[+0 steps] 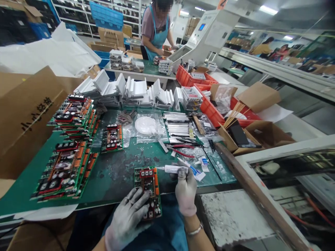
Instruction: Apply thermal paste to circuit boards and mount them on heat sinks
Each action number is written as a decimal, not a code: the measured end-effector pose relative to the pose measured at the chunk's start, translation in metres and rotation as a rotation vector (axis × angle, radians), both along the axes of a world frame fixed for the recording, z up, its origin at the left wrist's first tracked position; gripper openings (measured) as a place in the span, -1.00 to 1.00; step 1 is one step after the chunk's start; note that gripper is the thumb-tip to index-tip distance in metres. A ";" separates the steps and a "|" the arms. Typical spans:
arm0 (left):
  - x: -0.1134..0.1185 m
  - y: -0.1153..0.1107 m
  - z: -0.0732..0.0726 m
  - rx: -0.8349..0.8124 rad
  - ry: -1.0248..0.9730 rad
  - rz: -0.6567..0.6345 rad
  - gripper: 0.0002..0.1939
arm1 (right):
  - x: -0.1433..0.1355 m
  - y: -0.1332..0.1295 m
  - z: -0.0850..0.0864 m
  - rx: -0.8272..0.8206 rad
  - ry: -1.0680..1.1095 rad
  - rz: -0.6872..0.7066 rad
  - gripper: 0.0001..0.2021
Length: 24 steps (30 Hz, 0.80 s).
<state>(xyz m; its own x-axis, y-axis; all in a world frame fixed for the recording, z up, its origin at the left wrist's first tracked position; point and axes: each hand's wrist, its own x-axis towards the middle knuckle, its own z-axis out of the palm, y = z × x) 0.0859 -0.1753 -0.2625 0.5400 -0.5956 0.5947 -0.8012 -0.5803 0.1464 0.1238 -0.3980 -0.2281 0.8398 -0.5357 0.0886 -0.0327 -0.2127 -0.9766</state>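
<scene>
A green circuit board (149,181) with a red-framed block and an orange strip lies at the table's front edge. My gloved left hand (131,216) rests over its lower left part, fingers stretched out and lying on the board. In my gloved right hand (185,191) is a white tube (174,169), gripped between thumb and fingers, its thin nozzle pointing left at the board's upper right corner. Whether the nozzle touches the board is too small to tell. Another circuit board (112,138) lies farther back on the green table.
Stacked circuit boards (62,167) stand at the left beside a cardboard box (28,122). White metal parts (136,89) line the back. Red-handled pliers (183,152), silver strips (179,129) and red bins (209,104) are at the right. A person (157,31) works behind.
</scene>
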 end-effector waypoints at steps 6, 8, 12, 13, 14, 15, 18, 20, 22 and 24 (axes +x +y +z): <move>0.001 0.001 0.001 0.031 0.002 0.003 -0.66 | -0.002 -0.001 -0.001 -0.040 0.010 -0.025 -0.51; 0.001 0.001 0.001 0.041 -0.017 -0.001 -0.67 | -0.003 -0.001 -0.001 -0.052 0.015 -0.035 -0.49; 0.001 0.001 0.004 0.038 -0.041 -0.005 -0.68 | -0.006 -0.002 -0.002 -0.043 0.014 -0.027 -0.49; 0.001 0.000 0.006 0.030 -0.045 -0.005 -0.69 | -0.007 -0.003 -0.003 -0.035 0.015 -0.029 -0.49; 0.001 -0.001 0.007 0.021 -0.051 -0.005 -0.72 | -0.008 -0.003 -0.004 -0.026 0.016 -0.029 -0.49; 0.002 -0.001 0.008 0.009 -0.057 -0.006 -0.74 | -0.008 -0.004 -0.005 -0.017 0.016 -0.029 -0.49; 0.001 -0.003 0.011 0.001 -0.051 -0.005 -0.76 | -0.011 -0.004 -0.007 -0.007 0.017 -0.018 -0.50; 0.001 -0.003 0.012 -0.009 -0.047 -0.013 -0.76 | -0.012 -0.004 -0.008 -0.002 0.001 -0.020 -0.51; 0.001 -0.003 0.012 -0.031 -0.033 -0.025 -0.73 | -0.013 -0.003 -0.009 0.015 -0.022 -0.020 -0.51; 0.001 -0.002 0.011 -0.046 -0.019 -0.036 -0.68 | -0.015 -0.003 -0.012 0.022 -0.040 -0.014 -0.52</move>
<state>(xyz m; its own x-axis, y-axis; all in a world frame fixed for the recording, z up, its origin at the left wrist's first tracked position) 0.0868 -0.1775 -0.2512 0.5071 -0.5864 0.6317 -0.8244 -0.5437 0.1571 0.1092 -0.4011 -0.2396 0.8281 -0.5495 0.1105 0.0040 -0.1913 -0.9815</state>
